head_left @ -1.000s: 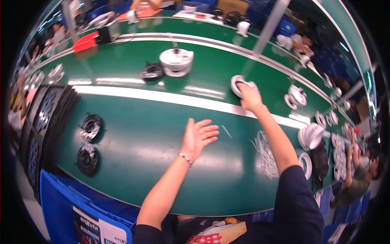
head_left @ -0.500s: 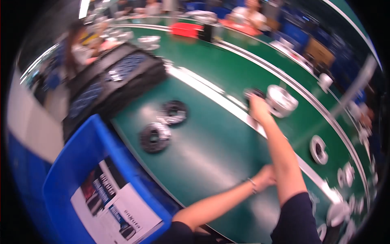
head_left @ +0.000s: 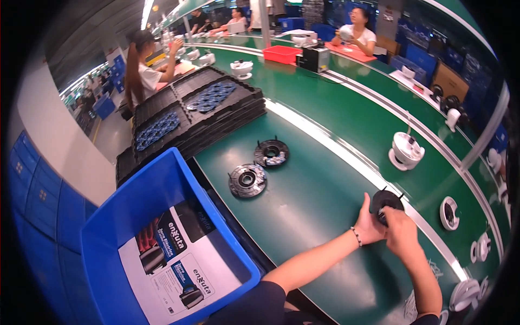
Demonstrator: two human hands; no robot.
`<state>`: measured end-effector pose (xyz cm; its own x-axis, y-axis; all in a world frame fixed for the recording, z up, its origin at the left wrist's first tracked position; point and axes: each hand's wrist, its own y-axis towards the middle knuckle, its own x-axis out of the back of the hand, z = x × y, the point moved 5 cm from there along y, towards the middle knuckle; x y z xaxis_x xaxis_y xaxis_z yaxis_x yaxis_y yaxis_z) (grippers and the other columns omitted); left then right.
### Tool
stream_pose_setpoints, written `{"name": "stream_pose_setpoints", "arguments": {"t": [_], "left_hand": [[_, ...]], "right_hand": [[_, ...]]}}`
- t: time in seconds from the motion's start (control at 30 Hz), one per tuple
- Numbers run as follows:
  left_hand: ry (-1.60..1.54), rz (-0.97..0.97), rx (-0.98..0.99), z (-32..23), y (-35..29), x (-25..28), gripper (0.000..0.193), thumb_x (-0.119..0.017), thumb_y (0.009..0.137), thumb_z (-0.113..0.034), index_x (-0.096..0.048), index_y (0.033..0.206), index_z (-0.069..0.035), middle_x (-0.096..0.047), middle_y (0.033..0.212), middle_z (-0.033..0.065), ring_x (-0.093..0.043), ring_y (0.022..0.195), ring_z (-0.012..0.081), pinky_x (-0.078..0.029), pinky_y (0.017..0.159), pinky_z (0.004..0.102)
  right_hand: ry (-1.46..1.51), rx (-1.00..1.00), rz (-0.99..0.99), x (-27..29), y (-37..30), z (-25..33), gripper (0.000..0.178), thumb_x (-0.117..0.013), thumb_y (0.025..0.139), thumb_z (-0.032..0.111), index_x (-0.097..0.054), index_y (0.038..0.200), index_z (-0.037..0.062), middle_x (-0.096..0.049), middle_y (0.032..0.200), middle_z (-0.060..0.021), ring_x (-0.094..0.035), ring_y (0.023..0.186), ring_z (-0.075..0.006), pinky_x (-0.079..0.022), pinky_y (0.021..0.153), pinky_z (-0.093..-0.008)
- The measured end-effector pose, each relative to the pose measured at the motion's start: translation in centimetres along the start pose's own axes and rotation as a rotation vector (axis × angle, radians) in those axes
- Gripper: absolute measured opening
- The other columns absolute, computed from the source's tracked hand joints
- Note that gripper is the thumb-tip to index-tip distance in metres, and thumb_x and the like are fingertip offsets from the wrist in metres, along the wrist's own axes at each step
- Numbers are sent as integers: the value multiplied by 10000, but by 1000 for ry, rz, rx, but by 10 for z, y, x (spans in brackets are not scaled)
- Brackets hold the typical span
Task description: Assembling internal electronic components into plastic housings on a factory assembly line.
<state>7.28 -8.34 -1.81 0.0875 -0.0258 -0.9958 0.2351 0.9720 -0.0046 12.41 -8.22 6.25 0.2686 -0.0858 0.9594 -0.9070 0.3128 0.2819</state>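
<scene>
A black disc-shaped part (head_left: 385,198) with small prongs on its rim is held over the right side of the green bench. My left hand (head_left: 371,226) supports it from its near left side, thumb raised and the other fingers partly hidden. My right hand (head_left: 402,230) grips its near edge, fingertips bent onto its face. To the left, two similar round parts lie close together on the bench: a dark one (head_left: 272,153) and one with a silvery face (head_left: 247,181).
A blue bin (head_left: 181,157) with printed sheets stands at the left. Behind it are stacked black trays (head_left: 200,89) with blue patterned pieces. Beyond a pale rail, white appliance parts (head_left: 407,150) stand on the green belt (head_left: 330,103). Other people work farther off.
My right hand has come back from the belt toward me with the black disc-shaped part. My left hand has moved up to meet it. The head view has shifted.
</scene>
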Motion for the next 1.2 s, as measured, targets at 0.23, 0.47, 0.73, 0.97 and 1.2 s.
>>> {"name": "stream_pose_setpoints", "arguments": {"t": [0.23,0.47,0.73,0.97,1.2], "left_hand": [[276,164,70,11,-9,-11,828,-214,774,-683,-413,1203,-3,-437,1193,249,-425,1091,409,-308,958,506],[405,124,50,8,3,-9,712,-504,696,-465,-370,1236,-22,-377,1236,236,-364,1126,449,-295,864,659],[478,-115,-26,4,12,9,605,-426,786,-240,-238,1326,-43,-207,1384,164,-201,1270,351,-105,991,621],[495,90,130,22,5,-17,519,-437,759,-401,-446,1161,-74,-404,1228,178,-433,1085,363,-323,842,640],[281,27,189,23,-4,2,512,-363,814,-429,-414,1194,-90,-398,1240,181,-376,1145,386,-234,906,670]], "right_hand": [[35,-55,14,19,-53,32,622,-675,594,77,-428,1160,9,-398,1257,-150,-378,1153,-334,-348,920,-436],[-247,-489,-403,112,-222,-14,469,-665,576,35,-541,1028,38,-519,1145,-120,-440,1110,-339,-369,912,-432],[-514,-1309,-208,170,-472,-71,307,-600,659,58,-583,965,37,-593,961,-134,-537,918,-296,-418,835,-368],[-328,-1078,-154,107,-469,-127,409,-624,613,75,-554,1012,21,-563,967,-175,-515,928,-336,-414,827,-391],[-206,-1161,-272,99,-493,-121,145,-666,601,93,-593,613,-32,-550,558,-168,-556,500,-292,-423,488,-350]]}}
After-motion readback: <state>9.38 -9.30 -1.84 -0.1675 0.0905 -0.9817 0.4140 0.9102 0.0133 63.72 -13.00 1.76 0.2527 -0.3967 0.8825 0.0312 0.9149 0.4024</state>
